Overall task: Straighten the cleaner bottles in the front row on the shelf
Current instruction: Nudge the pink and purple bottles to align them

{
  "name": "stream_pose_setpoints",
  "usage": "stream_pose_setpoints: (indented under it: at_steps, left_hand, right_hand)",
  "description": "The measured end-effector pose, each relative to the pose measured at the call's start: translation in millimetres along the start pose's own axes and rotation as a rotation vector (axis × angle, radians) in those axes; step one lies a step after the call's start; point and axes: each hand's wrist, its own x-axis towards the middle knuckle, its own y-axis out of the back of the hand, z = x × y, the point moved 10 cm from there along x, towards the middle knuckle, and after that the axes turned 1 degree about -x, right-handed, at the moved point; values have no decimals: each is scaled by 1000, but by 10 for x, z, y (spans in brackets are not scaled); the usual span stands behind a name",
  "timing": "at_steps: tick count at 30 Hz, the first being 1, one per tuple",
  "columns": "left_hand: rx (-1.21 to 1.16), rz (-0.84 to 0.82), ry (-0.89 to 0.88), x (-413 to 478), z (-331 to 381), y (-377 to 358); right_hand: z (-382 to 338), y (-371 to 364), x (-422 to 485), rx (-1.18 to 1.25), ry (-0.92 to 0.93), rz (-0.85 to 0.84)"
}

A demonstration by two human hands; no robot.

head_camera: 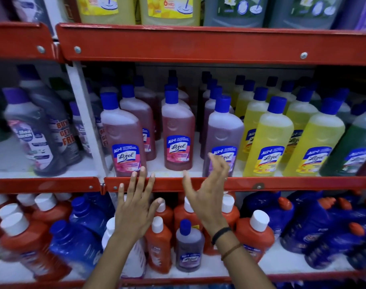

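Observation:
The middle shelf carries a front row of blue-capped cleaner bottles. From the left stand a pink bottle, a second pink bottle set further back, a purple bottle, two yellow bottles and a green one. My left hand is raised with its fingers spread, fingertips at the red shelf lip just below the left pink bottle. My right hand is open in front of the purple bottle's label, holding nothing.
Large yellow and green jugs fill the shelf above. On the shelf below stand orange bottles with white caps, blue bottles and a small purple bottle. Grey bottles stand in the bay to the left, past a white upright.

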Motion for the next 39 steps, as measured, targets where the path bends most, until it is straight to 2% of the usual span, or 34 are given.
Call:
stream_pose_setpoints:
  at_steps: [3,8,11,23,32,35,37,39]
  left_hand:
    - [-3,2,-28,-11,119,-15]
    - [-6,13,-45,18,79,-57]
    - [-11,22,-47,29,75,-64]
    - [4,23,-52,31,84,-70]
    - [-1,-37,-28,14,105,-65]
    - [-116,-66,1,-16,170,1]
    - [-371,-47,-13,-16,302,110]
    - [-660,-9,-14,33,443,289]
  right_hand:
    - [-125,-344,115,-23,-6,-112]
    - [61,-888,332,-278,-281,-262]
    - [117,-997,379,-353,-340,-290]
    - [4,-861,249,-460,-240,-316]
    - [-100,-741,102,-483,-209,-329]
    - [-91,-689,108,-393,-227,-318]
    - [-48,-646,82,-253,-229,-313]
    - [19,-608,3,-1,-248,-323]
